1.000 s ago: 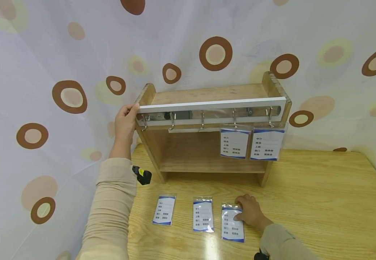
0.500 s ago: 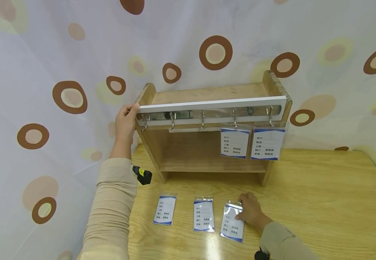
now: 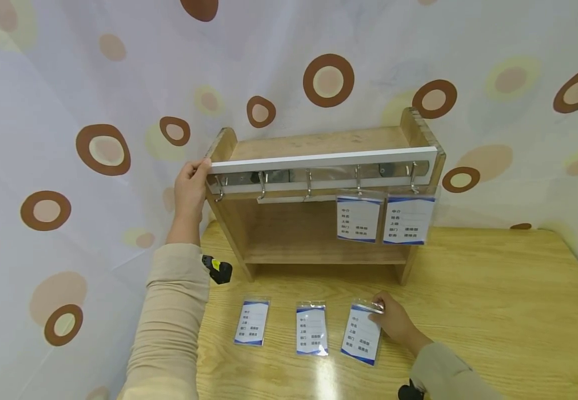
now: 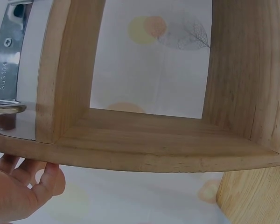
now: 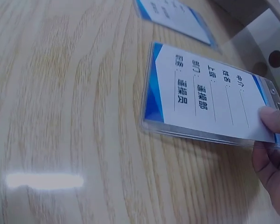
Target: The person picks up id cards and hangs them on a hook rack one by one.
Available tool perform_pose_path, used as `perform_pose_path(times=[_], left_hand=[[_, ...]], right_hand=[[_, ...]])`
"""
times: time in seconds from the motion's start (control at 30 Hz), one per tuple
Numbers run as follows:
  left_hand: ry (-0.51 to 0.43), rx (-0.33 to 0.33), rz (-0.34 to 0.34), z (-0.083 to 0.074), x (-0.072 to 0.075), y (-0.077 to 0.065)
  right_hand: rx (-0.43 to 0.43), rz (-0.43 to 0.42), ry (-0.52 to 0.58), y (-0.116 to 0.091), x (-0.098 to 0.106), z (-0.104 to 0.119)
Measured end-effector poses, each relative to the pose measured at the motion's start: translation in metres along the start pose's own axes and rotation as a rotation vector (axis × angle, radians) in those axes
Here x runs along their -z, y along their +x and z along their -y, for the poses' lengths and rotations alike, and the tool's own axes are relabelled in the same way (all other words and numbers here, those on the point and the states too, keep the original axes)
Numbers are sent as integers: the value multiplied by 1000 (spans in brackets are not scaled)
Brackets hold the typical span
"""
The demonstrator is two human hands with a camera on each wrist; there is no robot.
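Observation:
My right hand (image 3: pixel 393 318) pinches a clear-sleeved name badge (image 3: pixel 361 334) by its top corner. In the right wrist view the thumb lies on the badge (image 5: pixel 200 93) and fingers are under it; the badge is tilted, its near edge off the table. My left hand (image 3: pixel 190 189) grips the upper left corner of a wooden shelf (image 3: pixel 319 141), beside the end of a white hook rack (image 3: pixel 289 164). In the left wrist view, curled fingers (image 4: pixel 46 182) touch the shelf's side panel (image 4: pixel 144 156). Two badges hang from the rack's right hooks, one badge (image 3: pixel 359 219) left of another badge (image 3: pixel 409 221).
Two more badges lie flat on the wooden table (image 3: pixel 499 311): a left badge (image 3: pixel 252 322) and a middle badge (image 3: pixel 312 329). Three metal hooks on the rack's left, such as one hook (image 3: pixel 262 186), hold nothing. A patterned cloth (image 3: pixel 134 66) stands behind and left.
The right hand has taken hold of the rightmost table badge, which has turned and lifted partly off the table. The left hand stays at the shelf corner.

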State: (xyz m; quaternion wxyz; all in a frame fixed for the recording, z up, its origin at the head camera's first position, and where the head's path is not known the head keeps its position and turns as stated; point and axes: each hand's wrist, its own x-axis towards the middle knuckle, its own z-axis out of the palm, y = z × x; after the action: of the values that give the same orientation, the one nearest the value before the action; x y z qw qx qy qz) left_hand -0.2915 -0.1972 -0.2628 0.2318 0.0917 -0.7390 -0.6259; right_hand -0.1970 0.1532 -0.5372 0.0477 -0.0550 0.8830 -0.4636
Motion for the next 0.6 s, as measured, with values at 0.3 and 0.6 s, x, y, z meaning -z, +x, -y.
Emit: perform_pose_path(times=[0.3,0.6], left_hand=[[11,-5,7,-1,1,0],[19,-5,3,-2,0,-1]], right_hand=[[16,-35,87,0,1,19],[64,-69,165,0,7,47]])
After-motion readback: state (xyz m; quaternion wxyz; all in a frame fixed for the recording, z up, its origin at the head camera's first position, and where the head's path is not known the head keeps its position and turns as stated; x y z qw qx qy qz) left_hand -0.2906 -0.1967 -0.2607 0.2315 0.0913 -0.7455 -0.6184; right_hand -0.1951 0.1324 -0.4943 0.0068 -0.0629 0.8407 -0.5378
